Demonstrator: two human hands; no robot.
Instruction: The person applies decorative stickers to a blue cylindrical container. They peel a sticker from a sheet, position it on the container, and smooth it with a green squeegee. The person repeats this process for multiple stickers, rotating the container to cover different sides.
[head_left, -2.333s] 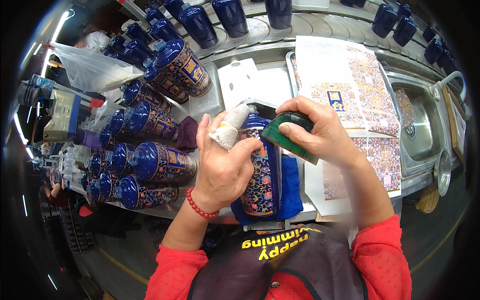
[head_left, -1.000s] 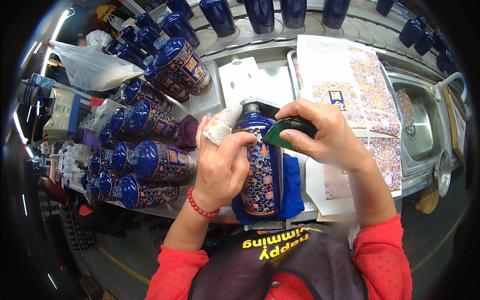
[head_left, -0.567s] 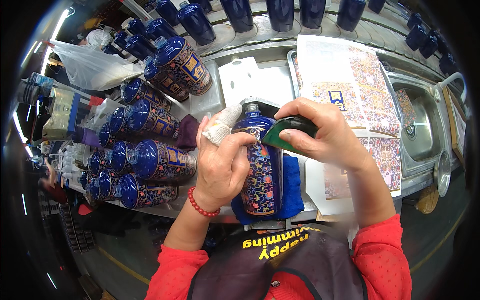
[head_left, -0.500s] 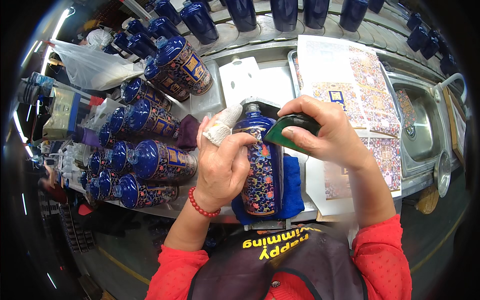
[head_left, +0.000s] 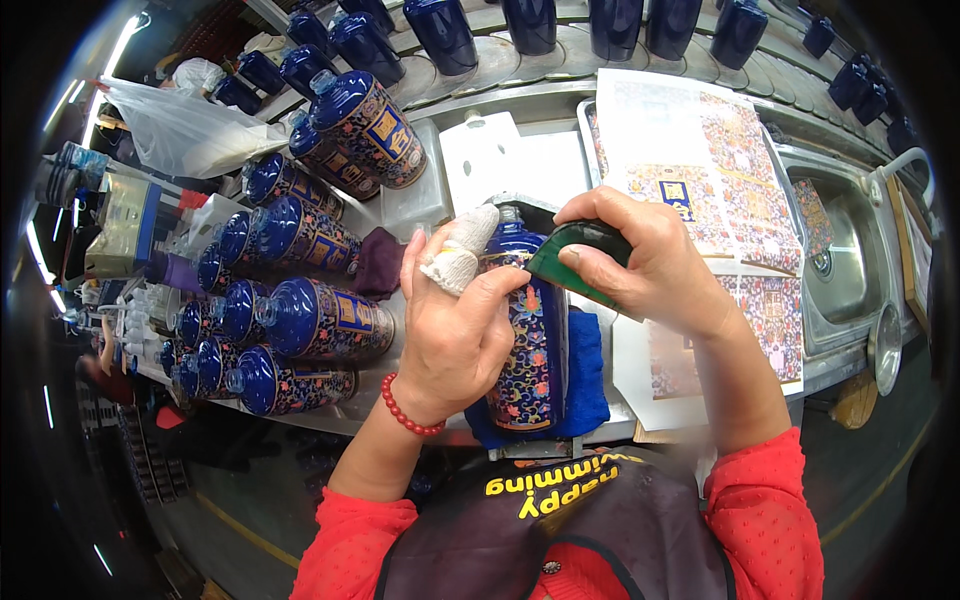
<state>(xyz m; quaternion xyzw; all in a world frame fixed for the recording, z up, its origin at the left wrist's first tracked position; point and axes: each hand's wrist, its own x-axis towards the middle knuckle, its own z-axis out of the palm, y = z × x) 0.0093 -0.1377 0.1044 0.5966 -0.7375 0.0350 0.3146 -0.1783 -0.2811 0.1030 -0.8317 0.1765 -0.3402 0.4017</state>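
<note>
A dark blue bottle (head_left: 532, 370) with a floral decal stands in front of me on a folded blue cloth (head_left: 588, 370), its neck pointing away. My left hand (head_left: 455, 335) curls against the bottle's left side, index fingertip on the decal near the shoulder. Whitish fabric (head_left: 462, 250) wraps some of its fingers. My right hand (head_left: 640, 265) grips a green scraper (head_left: 583, 262) between thumb and fingers. The scraper's left corner meets the bottle's upper part beside my left index fingertip. My fingers hide part of the shoulder.
Several decorated blue bottles (head_left: 325, 315) crowd the left side beside a dark purple cloth (head_left: 380, 262). Printed decal sheets (head_left: 735, 215) lie at right, before a metal sink (head_left: 850, 270). Plain blue bottles (head_left: 615, 25) line a conveyor (head_left: 560, 70) at the back.
My left index fingertip has slid slightly right over the bottle, and the scraper has shifted a little left. The plain bottles on the conveyor have moved right.
</note>
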